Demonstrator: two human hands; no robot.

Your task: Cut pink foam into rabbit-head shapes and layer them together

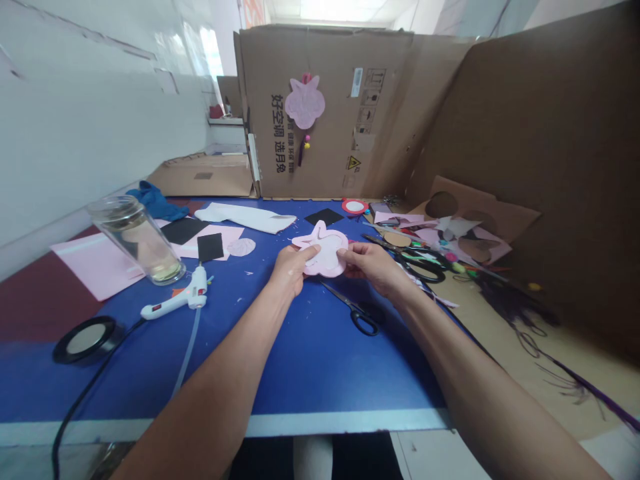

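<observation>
Between both hands, above the blue table (295,360), is a pink flower-shaped cutout (327,257) with two pointed tips at its top and a paler middle. My left hand (295,267) pinches its left side, thumb on the front face. On the right edge my right hand (370,263) grips it the same way, thumb on top and fingers behind. Just below the hands lie black-handled scissors (363,320), blades pointing up and left. A similar pink cutout (305,103) hangs on the cardboard wall ahead, with small beads and a dark tassel under it.
To the left are a white glue gun (183,295), a roll of black tape (87,339), a glass jar (145,240) and pink sheets (95,263). Larger scissors (425,267), paper scraps and purple tassels (510,300) clutter the right. Cardboard walls (330,167) stand behind and right.
</observation>
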